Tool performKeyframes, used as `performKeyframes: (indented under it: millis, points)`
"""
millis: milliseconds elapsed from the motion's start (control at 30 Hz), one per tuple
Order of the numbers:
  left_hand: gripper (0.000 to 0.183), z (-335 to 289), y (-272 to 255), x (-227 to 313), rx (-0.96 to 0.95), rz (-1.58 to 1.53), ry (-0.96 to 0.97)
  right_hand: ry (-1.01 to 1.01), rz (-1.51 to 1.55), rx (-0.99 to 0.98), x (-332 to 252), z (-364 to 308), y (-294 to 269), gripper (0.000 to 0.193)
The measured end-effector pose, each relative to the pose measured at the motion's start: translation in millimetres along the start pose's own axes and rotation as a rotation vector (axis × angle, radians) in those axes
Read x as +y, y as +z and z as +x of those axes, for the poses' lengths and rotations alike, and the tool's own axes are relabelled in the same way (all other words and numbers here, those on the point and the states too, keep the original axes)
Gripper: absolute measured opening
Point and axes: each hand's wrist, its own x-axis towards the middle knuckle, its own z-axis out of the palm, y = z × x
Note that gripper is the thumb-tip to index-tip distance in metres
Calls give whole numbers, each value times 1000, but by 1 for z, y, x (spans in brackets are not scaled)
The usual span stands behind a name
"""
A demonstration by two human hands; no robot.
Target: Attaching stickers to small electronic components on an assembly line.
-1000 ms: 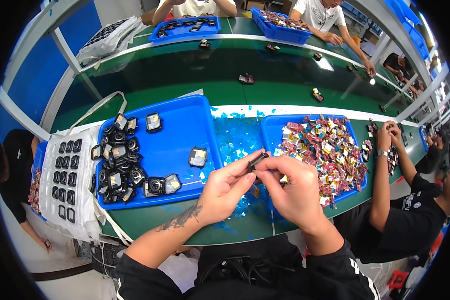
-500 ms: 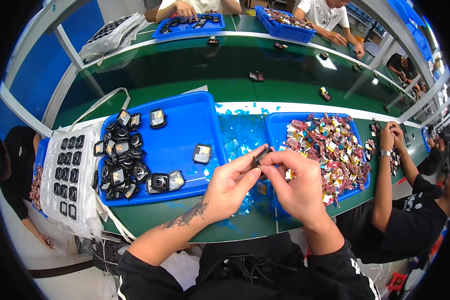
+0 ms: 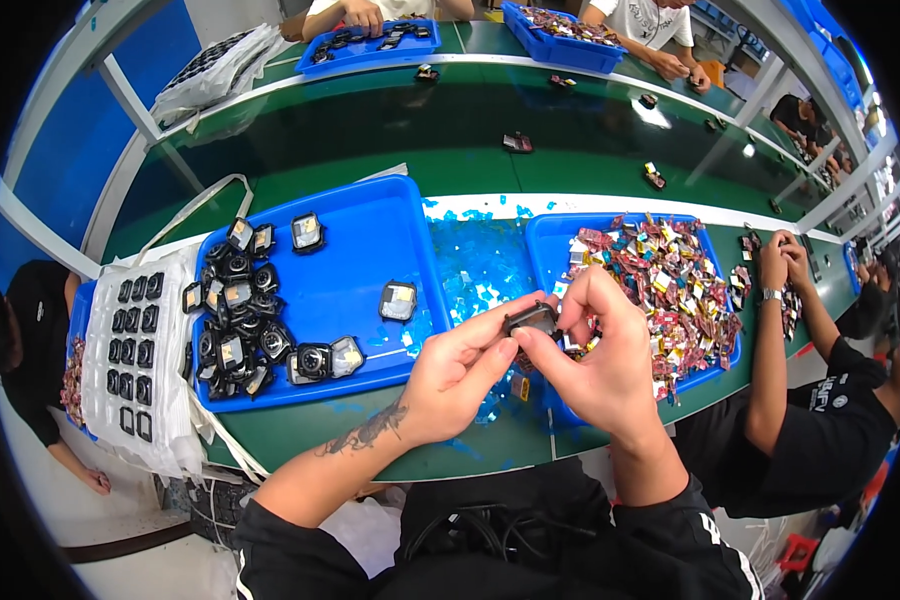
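Between my two hands is a small black squarish casing [image 3: 536,319], like a watch case, its dark flat face tilted up. My left hand [image 3: 460,378] pinches its left side with thumb and fingers. The thumb and forefinger of my right hand [image 3: 602,362] close on its right edge. Left of my hands, a blue tray [image 3: 370,240] holds a heap of similar black casings [image 3: 240,300]. One casing [image 3: 398,301] lies apart near that tray's right side. By my right hand, another blue tray [image 3: 547,245] is piled with small reddish circuit parts [image 3: 660,290] bearing white and yellow pieces.
Blue film scraps [image 3: 475,265] litter the bench between the trays. A white moulded tray [image 3: 105,380] with rows of black casings stands at far left. Beyond runs a green conveyor [image 3: 370,130] carrying scattered parts. Metal posts [image 3: 130,95] frame it. Co-workers sit across and at both sides.
The casing has turned from edge-on to showing its flat face, and my right fingers have shifted round its right side. Parts on the conveyor have moved slightly right.
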Motion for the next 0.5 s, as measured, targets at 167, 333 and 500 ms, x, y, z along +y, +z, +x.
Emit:
performKeyframes:
  millis: [167,333,500]
  points:
    - [44,6,0,-3,76,-84,23,192,638,110,26,-14,13,38]
    - [47,10,2,-1,233,-143,107,360,707,-112,24,-25,18,36]
    - [33,7,-14,1,103,619,309,205,525,90,18,-23,19,29]
